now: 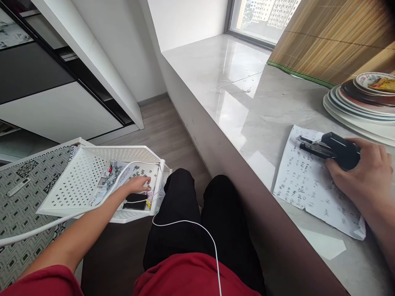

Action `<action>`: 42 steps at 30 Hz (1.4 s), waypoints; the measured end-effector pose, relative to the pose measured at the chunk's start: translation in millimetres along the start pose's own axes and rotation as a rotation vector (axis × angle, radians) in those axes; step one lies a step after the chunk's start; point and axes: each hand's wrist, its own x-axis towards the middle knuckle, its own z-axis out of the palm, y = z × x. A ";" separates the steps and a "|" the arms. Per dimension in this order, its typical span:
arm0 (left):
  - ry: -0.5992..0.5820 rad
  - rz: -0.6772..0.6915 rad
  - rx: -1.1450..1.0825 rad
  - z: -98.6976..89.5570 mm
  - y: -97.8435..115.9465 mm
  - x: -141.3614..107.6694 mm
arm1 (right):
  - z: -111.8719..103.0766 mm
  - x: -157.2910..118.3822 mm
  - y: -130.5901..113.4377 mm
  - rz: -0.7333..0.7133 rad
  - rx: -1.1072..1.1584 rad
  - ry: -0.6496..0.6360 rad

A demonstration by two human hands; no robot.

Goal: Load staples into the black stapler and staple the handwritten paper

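Observation:
My right hand (367,164) is closed around a black stapler-like object (341,150) above the counter. Slim dark pieces, like pens or stapler arms, jut from its left end; I cannot tell which. Beneath it lies a creased sheet of paper (302,176) covered with handwriting. Down at the left, my left hand (138,184) reaches into a white perforated basket (69,189), its fingers apart and slightly bent. Small grey pieces (140,169) are scattered there near the fingertips. A black phone-like object (135,204) lies just below that hand.
Stacked plates (354,115) stand at the counter's right, before a bamboo-like mat (324,37). A white cable (40,232) crosses my left forearm; a thinner white cord (197,223) runs over my lap. A white remote (19,187) lies on patterned cloth (15,213).

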 end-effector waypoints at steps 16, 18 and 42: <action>0.145 -0.064 -0.390 -1.5 -11.7 8.7 | -1.0 -0.3 -2.2 0.007 0.017 -0.001; 0.111 -0.049 -0.622 -5.4 -9.6 5.8 | -0.1 -0.4 0.0 -0.003 0.016 0.001; 0.404 0.687 -0.804 -127.7 363.9 -133.7 | 9.5 -3.8 -2.5 -0.071 0.128 0.032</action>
